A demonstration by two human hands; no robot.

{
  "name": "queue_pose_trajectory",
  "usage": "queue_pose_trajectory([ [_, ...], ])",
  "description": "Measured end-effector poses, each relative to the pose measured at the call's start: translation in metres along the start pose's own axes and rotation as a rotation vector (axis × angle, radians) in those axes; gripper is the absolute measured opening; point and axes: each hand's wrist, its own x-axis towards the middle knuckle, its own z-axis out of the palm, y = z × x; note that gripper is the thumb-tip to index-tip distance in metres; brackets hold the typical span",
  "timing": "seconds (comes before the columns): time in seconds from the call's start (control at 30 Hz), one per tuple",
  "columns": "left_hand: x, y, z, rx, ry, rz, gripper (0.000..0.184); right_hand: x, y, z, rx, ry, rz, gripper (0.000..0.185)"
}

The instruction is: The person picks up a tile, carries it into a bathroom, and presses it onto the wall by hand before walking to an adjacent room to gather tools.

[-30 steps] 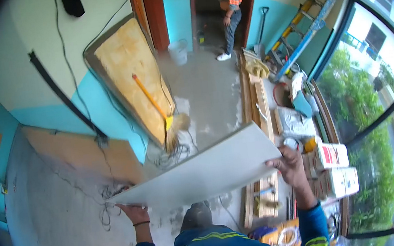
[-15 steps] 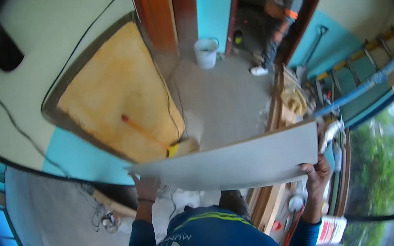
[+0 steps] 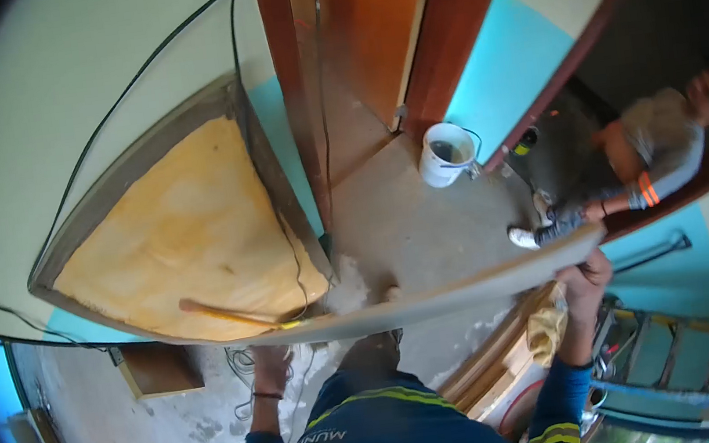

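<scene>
A long, flat, light grey board (image 3: 452,296) stretches across the view in front of my body, seen almost edge-on. My left hand (image 3: 271,366) is closed on its lower edge, left of the middle, with the fingers partly hidden by the board. At the right end, my right hand (image 3: 588,283) grips the board near its corner. Just beyond the board's left part, a broom (image 3: 229,313) with an orange handle leans by a yellow wall panel (image 3: 171,244) with a grey border.
A white bucket (image 3: 447,155) stands on the floor by the doorway. A person (image 3: 659,144) in grey with an orange armband is at the right. A ladder (image 3: 663,352), a shovel (image 3: 655,254) and long timber pieces (image 3: 498,347) lie to my right. A brown box (image 3: 158,369) sits at left.
The board has turned from showing its broad face to nearly edge-on, still in both hands. My view has swung, so the bucket and the person appear farther right.
</scene>
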Motion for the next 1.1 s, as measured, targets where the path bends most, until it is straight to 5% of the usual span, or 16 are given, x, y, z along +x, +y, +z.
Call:
queue_pose_trajectory([
  [0.07, 0.064, 0.081, 0.061, -0.791, 0.124, -0.471, 0.061, 0.059, 0.019, -0.018, -0.061, -0.017, -0.175, 0.015],
  [0.13, 0.112, 0.088, 0.103, -0.830, -0.050, -0.369, 0.042, 0.102, 0.047, -0.047, 0.002, 0.047, -0.097, 0.015],
  [0.27, 0.213, 0.124, 0.169, -0.975, -0.012, -0.489, 0.036, 0.201, 0.084, -0.094, -0.040, 0.055, -0.092, 0.019],
  [0.47, 0.346, 0.149, 0.238, -1.101, -0.016, -0.443, 0.053, 0.375, 0.161, -0.092, -0.082, -0.115, -0.150, 0.022],
  [0.57, 0.407, 0.176, 0.258, -1.199, 0.092, -0.347, 0.056, 0.468, 0.208, -0.052, -0.055, -0.160, -0.391, 0.009],
  [0.63, 0.432, 0.210, 0.265, -1.160, 0.085, -0.106, 0.052, 0.528, 0.230, -0.012, 0.050, -0.183, -0.393, 0.016],
  [0.67, 0.441, 0.238, 0.269, -1.144, 0.328, -0.274, 0.056, 0.557, 0.223, 0.013, 0.057, -0.250, -0.405, 0.019],
  [0.73, 0.446, 0.200, 0.272, -1.117, 0.402, -0.265, 0.049, 0.613, 0.241, 0.058, 0.192, -0.332, -0.316, 0.018],
  [0.83, 0.455, 0.231, 0.282, -1.197, 0.702, -0.278, 0.060, 0.700, 0.256, 0.146, 0.225, -0.522, -0.494, 0.022],
  [0.93, 0.474, 0.183, 0.300, -0.983, 0.719, -0.096, 0.079, 0.762, 0.268, 0.246, 0.380, -0.724, -0.525, 0.021],
  [1.07, 0.516, 0.161, 0.307, -0.998, 0.821, -0.181, 0.088, 0.816, 0.288, 0.361, 0.379, -0.854, -0.561, 0.021],
  [1.1, 0.535, 0.151, 0.302, -1.059, 0.812, -0.115, 0.090, 0.822, 0.295, 0.387, 0.452, -0.875, -0.412, 0.019],
])
